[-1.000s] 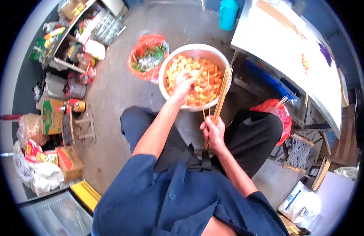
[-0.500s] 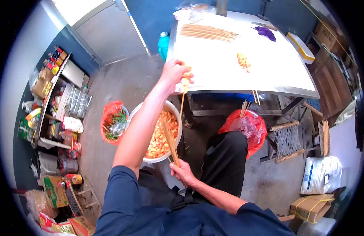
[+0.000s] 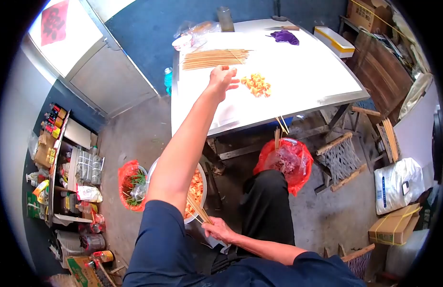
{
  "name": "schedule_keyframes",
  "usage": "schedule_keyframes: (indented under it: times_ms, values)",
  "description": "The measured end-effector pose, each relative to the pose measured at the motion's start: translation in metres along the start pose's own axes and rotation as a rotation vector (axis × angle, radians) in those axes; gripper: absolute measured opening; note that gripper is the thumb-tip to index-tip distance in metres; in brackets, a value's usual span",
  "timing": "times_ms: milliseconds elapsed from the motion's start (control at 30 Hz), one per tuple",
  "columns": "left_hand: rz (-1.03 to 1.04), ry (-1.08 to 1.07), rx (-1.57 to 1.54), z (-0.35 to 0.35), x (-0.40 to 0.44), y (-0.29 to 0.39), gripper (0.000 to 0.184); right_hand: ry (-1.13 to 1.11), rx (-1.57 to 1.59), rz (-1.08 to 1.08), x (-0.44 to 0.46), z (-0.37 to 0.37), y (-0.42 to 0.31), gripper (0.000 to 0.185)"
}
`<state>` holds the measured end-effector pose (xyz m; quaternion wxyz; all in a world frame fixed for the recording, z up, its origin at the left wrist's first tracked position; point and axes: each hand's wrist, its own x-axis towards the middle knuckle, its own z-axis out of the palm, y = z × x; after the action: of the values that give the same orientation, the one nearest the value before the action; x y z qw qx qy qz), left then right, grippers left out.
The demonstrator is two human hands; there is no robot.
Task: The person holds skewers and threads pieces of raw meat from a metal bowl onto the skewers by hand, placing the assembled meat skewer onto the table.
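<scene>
My left hand hovers over the white table with its fingers apart and nothing in them. Just right of it, a small pile of orange pieces lies on the tabletop, and a row of thin wooden skewers lies beyond it. Low in the view, my right hand is closed around a bundle of skewers that slants up over the white bowl's edge. Orange chunks fill this bowl, which my left arm partly covers.
A red bag with skewers stands beside my knee, and another red bag with greens is left of the bowl. A woven stool is at the right, crowded shelves at the left. A purple cloth lies on the table.
My left hand has gone from the bowl up to the table, let go of the orange pieces on a skewer, and opened. More orange pieces lie on the table. The view has swung toward the table.
</scene>
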<state>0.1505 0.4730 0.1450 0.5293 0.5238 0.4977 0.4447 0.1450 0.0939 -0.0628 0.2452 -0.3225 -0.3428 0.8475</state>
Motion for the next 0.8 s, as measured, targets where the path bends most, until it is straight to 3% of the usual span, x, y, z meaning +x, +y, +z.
schedule_keyframes:
  times_ms: [100,200,300,400,500,633,700,733,800]
  values:
    - [0.034,0.041,0.042,-0.028,-0.045,-0.001,0.04,0.015,-0.07,0.014,-0.003,0.003,0.002,0.02]
    - [0.2,0.12,0.046,-0.075,-0.098,-0.009,0.028,0.088,-0.174,-0.063,0.004,0.001,0.012,0.02]
    - [0.23,0.275,0.004,-0.135,-0.157,-0.038,0.018,0.173,-0.245,-0.239,0.014,-0.002,0.028,0.017]
    - [0.16,0.444,-0.011,-0.194,-0.221,-0.084,0.013,0.252,-0.266,-0.216,0.011,0.0,0.02,0.017]
    - [-0.041,0.513,0.054,-0.23,-0.283,-0.142,0.013,0.293,-0.225,-0.193,0.011,0.0,0.015,0.017]
    - [-0.383,0.328,0.41,-0.248,-0.342,-0.215,0.012,0.263,-0.131,-0.112,0.009,0.005,0.01,0.015]
    - [-0.358,0.262,0.62,-0.248,-0.356,-0.24,0.014,0.269,-0.153,-0.096,0.008,0.008,0.01,0.016]
    - [-0.251,0.194,0.887,-0.248,-0.361,-0.247,0.016,0.27,-0.156,-0.11,0.009,0.008,0.012,0.016]
    - [-0.245,0.122,0.833,-0.242,-0.362,-0.254,0.019,0.271,-0.168,-0.119,0.01,0.009,0.013,0.016]
